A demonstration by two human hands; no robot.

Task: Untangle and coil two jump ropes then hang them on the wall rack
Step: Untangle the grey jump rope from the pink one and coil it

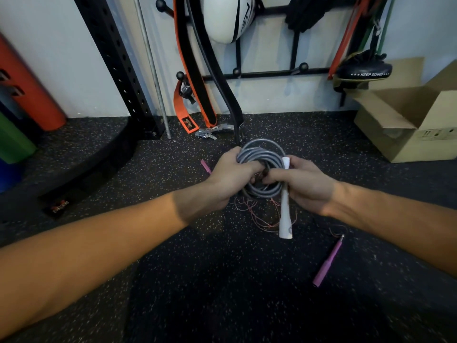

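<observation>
Grey rope (262,154) sits wound in a neat coil, held just above the floor (222,280). The left hand (230,179) has its grip curled round the loops at 9 o'clock. The right hand (304,184) closes on them at 3, white handle (285,214) dangling toward 6. Looks like the coil is being secured. Next, I'd say, it goes up to a free peg on the wall rack (267,74) at 12. The thin pink rope (262,219) lies loose underneath, not yet coiled.

Your forearms enter from the lower left and lower right and converge at frame centre. Your left hand (227,177) and right hand (306,184) both curl around the grey rope coil (262,154).
</observation>
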